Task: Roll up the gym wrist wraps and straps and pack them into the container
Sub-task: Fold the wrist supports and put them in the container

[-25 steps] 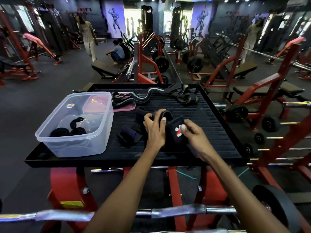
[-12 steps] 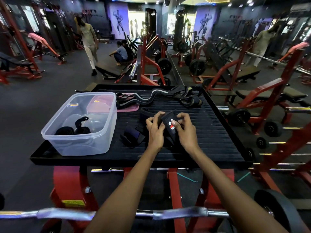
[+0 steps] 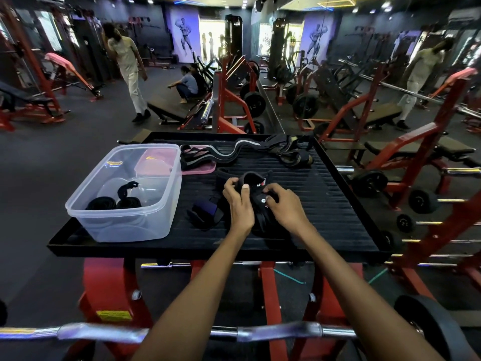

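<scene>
A dim gym stretches behind, with red-framed machines, weight plates, wall posters, a person walking at the left and two people crouched on the floor. In front stands a black ribbed worktop (image 3: 325,204) with a raised rim, on red legs. On its left side sits a clear plastic container (image 3: 145,220) holding two rolled black wraps (image 3: 114,203). Behind it lies a pink lid (image 3: 200,168), and loose grey-striped straps (image 3: 234,151) trail along the far edge to a tangled pile at the right. A purple and black wrap (image 3: 205,211) lies just left of the hands.

Compared with a second ago, the hands have drawn together: the right hand (image 3: 282,204), which then held the wrap's end out to the side, now sits beside the left hand (image 3: 238,196), and the black wrist wrap (image 3: 256,179) is bunched into a tighter curl. Both hands curl their fingers round this wrap at mid-worktop, the left thumb pressing on top.

The wrap's logo is partly covered by fingers and unreadable. The wrap's tail disappears under the wrists. A blurred chrome bar (image 3: 104,332) crosses the bottom, cut off at both sides.
</scene>
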Available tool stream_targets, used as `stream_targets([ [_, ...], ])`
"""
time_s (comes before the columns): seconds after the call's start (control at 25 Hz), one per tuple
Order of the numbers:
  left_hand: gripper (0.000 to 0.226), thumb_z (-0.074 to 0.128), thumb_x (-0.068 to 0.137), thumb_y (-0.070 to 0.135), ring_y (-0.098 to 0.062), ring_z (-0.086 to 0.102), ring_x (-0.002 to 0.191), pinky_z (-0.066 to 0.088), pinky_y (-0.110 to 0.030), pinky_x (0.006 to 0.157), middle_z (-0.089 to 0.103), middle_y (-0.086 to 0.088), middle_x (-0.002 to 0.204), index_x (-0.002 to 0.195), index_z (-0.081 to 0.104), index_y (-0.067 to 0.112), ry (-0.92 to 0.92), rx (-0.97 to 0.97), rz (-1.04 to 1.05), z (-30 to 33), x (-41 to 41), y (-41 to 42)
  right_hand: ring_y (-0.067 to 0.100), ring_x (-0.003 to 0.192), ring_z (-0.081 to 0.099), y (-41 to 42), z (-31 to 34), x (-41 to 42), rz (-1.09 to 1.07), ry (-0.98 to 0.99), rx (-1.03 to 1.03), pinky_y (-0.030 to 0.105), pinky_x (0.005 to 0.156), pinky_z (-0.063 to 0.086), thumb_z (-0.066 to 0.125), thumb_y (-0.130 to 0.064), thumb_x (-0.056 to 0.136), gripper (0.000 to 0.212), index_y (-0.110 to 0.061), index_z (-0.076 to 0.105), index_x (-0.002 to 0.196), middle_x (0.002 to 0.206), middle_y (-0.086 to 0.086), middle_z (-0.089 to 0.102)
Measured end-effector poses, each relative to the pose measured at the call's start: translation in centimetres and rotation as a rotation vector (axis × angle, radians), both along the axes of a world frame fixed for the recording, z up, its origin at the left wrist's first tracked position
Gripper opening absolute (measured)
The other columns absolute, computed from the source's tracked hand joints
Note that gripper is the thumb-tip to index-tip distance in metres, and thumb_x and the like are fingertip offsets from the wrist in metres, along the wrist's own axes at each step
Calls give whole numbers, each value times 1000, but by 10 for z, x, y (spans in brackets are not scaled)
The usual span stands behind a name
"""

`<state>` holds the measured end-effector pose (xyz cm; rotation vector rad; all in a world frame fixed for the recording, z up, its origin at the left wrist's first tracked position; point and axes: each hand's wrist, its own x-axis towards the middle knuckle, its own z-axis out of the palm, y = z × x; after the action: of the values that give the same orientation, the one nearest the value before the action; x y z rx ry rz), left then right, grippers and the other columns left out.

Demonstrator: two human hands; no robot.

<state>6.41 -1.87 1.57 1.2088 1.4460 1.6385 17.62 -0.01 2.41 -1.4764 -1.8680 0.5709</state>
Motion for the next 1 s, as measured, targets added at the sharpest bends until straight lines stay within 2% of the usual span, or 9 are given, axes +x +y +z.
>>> stream_targets([
  [0.16, 29, 34, 82, 48, -37, 48, 102, 43, -50, 93, 36, -3, 114, 106, 33, 32, -2, 21, 36, -7, -6, 4, 38, 105, 53, 20, -5, -10, -95, -222, -65, 37, 83, 43, 43, -23, 91, 24, -24, 62, 106, 104, 19, 63],
  [0.36, 32, 31, 88, 42, -35, 51, 104, 48, -44, 89, 41, -11, 120, 113, 34, 22, 97, 11, -39, -5, -7, 2, 35, 110, 58, 37, 16, -21, -89, -404, -222, 42, 90, 47, 48, -24, 89, 29, -7, 64, 108, 112, 17, 64],
  [0.4, 35, 31, 91, 42, -34, 51, 105, 46, -46, 92, 41, -10, 122, 117, 36, 19, 108, 8, -33, -8, -8, 3, 31, 106, 60, 38, 18, -18, -44, -343, -273, 39, 89, 47, 51, -28, 90, 29, -7, 66, 104, 108, 15, 66],
  [0.48, 35, 32, 99, 33, -26, 49, 107, 39, -32, 94, 39, -11, 127, 128, 37, 14, 145, -10, -35, -9, -9, 3, 21, 84, 63, 32, 24, -7, 86, -157, -356, 32, 77, 47, 61, -36, 88, 29, -9, 69, 88, 89, 8, 69],
  [0.6, 38, 29, 101, 29, -16, 43, 105, 26, -14, 86, 40, -12, 127, 137, 37, 19, 201, -81, -28, -6, -5, -1, 6, 60, 50, 10, 32, 13, 225, 155, -345, 23, 60, 39, 67, -20, 86, 16, -14, 63, 72, 67, -1, 57],
  [0.68, 39, 28, 101, 30, -23, 45, 111, 26, -18, 89, 41, -15, 125, 138, 38, 23, 175, -116, -15, -4, -2, -1, -1, 63, 55, -7, 33, 21, 324, 366, -251, 16, 64, 42, 60, -4, 89, 11, -13, 61, 82, 73, -3, 59],
  [0.8, 39, 28, 101, 33, -25, 44, 113, 27, -23, 92, 42, -17, 123, 138, 38, 24, 157, -142, -3, -5, -2, 1, -7, 79, 58, -27, 32, 26, 375, 434, -125, 10, 77, 43, 51, -1, 93, 15, -14, 58, 98, 87, -7, 61],
  [0.88, 40, 29, 101, 35, -26, 43, 116, 27, -23, 91, 41, -17, 125, 139, 37, 24, 166, -148, -6, -3, -3, -1, 1, 85, 60, -32, 24, 25, 327, 502, -49, 18, 82, 45, 52, -13, 94, 11, -22, 57, 98, 89, -6, 62],
  [1.0, 48, 35, 98, 44, -28, 42, 123, 29, -28, 96, 39, -15, 134, 141, 32, 22, 132, -239, -24, 0, -3, -2, 36, 96, 63, -32, 7, 20, 178, 772, -42, 46, 90, 49, 50, -27, 95, 9, -28, 58, 100, 101, 9, 64],
])
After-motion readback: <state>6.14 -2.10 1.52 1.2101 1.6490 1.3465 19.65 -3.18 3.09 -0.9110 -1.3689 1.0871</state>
